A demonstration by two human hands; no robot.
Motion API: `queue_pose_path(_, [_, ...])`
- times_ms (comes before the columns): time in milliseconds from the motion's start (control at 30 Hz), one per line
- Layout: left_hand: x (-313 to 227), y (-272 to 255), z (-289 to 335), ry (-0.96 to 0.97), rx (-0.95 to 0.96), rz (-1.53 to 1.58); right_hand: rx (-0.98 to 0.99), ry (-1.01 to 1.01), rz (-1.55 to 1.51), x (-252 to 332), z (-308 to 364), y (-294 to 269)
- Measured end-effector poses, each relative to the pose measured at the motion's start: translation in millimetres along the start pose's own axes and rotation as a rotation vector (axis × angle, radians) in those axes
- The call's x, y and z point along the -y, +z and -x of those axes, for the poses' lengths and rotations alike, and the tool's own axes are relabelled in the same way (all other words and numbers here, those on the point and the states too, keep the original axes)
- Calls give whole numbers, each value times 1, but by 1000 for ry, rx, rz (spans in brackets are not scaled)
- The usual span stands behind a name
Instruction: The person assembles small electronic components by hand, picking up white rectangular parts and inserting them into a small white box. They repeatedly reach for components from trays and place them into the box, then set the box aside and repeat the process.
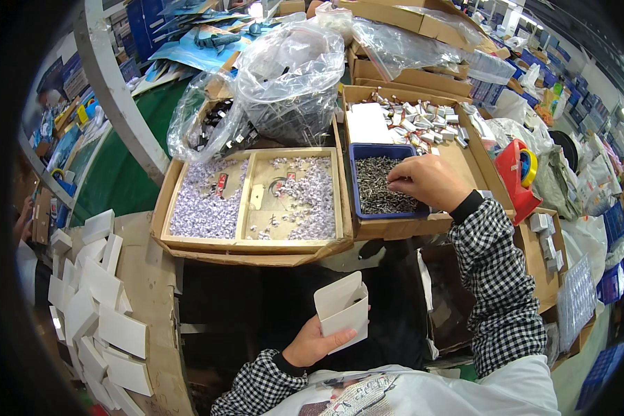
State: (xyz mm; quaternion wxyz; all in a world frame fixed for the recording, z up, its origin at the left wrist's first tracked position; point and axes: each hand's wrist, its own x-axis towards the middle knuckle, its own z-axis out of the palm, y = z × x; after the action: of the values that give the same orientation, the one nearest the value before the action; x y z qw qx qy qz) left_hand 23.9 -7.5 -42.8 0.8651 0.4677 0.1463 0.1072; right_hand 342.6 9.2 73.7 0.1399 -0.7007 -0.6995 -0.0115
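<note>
Low in front of me, my left hand [317,344] grips a small white cardboard box [347,313] between thumb and fingers. The box's flap stands up and its top is open; little of its inside shows. My right hand [426,179] reaches into a blue plastic bin [391,216] full of small metal screws [385,188]. Its fingertips are pinched together just over the screws, and whatever is between them is too small to make out. Left of the bin, a two-part wooden tray [245,201] holds many small whitish plastic pieces [204,202].
White boxes [121,329] lie heaped on cardboard at the left. Behind the tray stands a clear plastic bag [291,76] of dark parts. A carton [475,149] with small white-and-red pieces is behind the bin. At the right is a red tape dispenser [513,182]. A metal post [121,90] rises at the left.
</note>
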Motion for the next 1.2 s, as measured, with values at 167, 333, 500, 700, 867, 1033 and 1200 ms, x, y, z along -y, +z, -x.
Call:
queue_pose_path(167, [-1, 1, -4, 5, 8, -10, -47, 78, -112, 12, 4, -9])
queue_pose_path(333, [-3, 3, -8, -32, -8, 31, -64, 56, -391, 27, 12, -15])
queue_pose_path(500, [-4, 6, -10, -31, 4, 8, -147, 117, -318, 18, 6, -11])
queue_pose_path(700, [4, 0, -12, -21, -20, -13, -96, 30, -463, 39, 18, -10])
queue_pose_path(867, [8, -2, -15, -12, -14, -47, 161, -141, -500, 88, 45, -10])
queue_pose_path(1033, [8, 0, -13, 9, 12, -41, 130, -122, -442, 99, 64, -1])
queue_pose_path(1200, [11, 1, -4, -13, -42, 35, -100, 156, -796, 111, 103, 40])
